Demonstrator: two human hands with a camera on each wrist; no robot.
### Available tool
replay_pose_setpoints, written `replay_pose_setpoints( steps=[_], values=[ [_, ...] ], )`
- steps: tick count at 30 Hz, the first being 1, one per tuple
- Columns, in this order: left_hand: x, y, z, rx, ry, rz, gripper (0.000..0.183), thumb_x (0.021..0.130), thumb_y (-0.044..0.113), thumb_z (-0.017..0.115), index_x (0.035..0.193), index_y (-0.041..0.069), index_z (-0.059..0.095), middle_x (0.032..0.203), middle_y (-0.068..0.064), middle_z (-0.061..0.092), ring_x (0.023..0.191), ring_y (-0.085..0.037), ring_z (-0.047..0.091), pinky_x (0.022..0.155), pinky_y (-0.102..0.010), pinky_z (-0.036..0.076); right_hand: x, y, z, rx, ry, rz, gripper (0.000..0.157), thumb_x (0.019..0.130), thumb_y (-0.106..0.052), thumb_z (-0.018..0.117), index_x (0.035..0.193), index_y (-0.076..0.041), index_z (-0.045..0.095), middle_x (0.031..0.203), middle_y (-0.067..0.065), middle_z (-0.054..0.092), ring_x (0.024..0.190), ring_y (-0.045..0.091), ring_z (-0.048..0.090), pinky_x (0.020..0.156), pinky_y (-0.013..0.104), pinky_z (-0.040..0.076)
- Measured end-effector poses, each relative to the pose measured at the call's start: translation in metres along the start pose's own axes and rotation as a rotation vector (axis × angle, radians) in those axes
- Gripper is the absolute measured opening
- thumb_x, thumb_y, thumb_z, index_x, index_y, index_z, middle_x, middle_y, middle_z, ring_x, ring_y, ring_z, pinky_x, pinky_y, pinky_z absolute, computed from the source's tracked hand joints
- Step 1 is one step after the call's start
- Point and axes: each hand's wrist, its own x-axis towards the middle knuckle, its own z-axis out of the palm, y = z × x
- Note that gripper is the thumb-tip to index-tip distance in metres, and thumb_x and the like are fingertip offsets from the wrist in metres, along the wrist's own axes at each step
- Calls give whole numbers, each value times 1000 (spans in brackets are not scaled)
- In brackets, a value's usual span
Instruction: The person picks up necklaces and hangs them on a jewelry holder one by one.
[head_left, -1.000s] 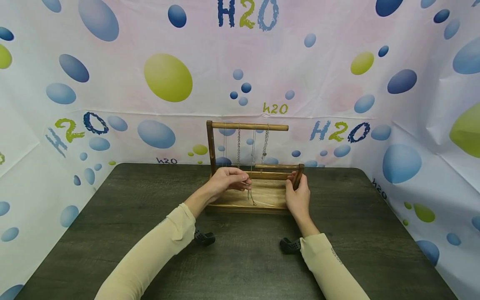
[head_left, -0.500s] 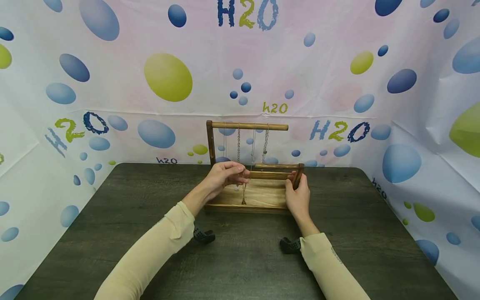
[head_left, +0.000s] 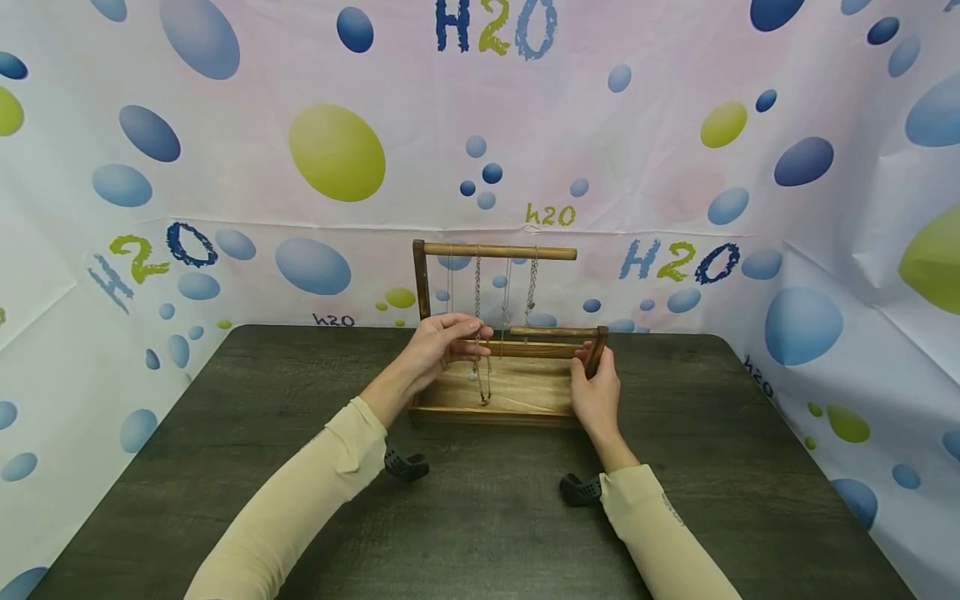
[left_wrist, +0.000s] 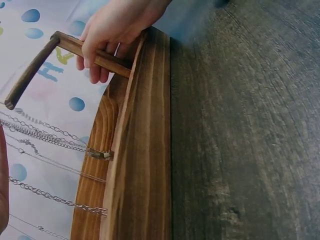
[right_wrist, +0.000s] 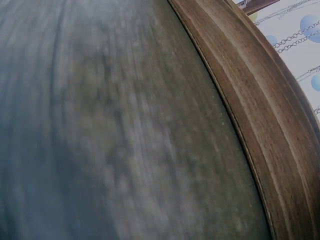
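A wooden jewelry stand (head_left: 532,383) with a tray base stands on the dark table. My left hand (head_left: 431,354) is at its left half, thumb and fingers pinching a thin necklace (head_left: 484,398) whose lower loop dangles over the tray. Just the edge of that hand (left_wrist: 3,185) shows in the left wrist view, where a small metal piece (left_wrist: 100,155) sits low among the chains. My right hand (head_left: 596,392) grips the short right post (head_left: 597,354), below the lower bar (head_left: 551,332). The right wrist view has no hand in it, only the stand's front wall (right_wrist: 265,110) and table.
Several silver chains (head_left: 531,287) hang from the upper bar (head_left: 502,252), which a tall left post (head_left: 422,283) carries. Dark wrist straps (head_left: 581,492) show under the sleeves. A patterned sheet (head_left: 637,167) rises behind the table (head_left: 495,517).
My left hand has moved left and slightly up, carrying the necklace from the tray's middle toward its left part. My right hand keeps its grip on the post.
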Motion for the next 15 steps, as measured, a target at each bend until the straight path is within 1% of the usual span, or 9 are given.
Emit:
replay_pose_setpoints(
  steps=[5,8,10,15],
  values=[
    [2,5,0,-15,11,22,13,102,10,61,100,8,74,97,-5,76,75,-17,74,77,-35,61,1,0,0,-6,2,1,36,104,-14,55,138,-5,48,125,15,60,116,32,58,97,49,47],
    [3,8,-1,-13,33,36,13,102,11,61,102,7,73,98,-5,76,75,-17,74,80,-38,60,1,0,0,-6,8,-7,36,103,-13,55,137,-4,48,124,15,61,116,32,58,96,49,47],
    [3,10,-1,-10,55,43,14,102,13,62,107,3,71,98,-5,76,75,-17,74,81,-39,60,2,0,0,-5,12,-11,36,103,-12,55,137,-4,49,124,15,61,115,32,58,96,48,47],
    [3,15,-1,-2,95,45,36,103,15,61,126,-12,58,101,-4,76,75,-15,74,89,-48,56,1,0,0,1,7,-11,37,103,-13,55,137,-3,48,124,16,61,115,31,58,95,47,48]
  ],
)
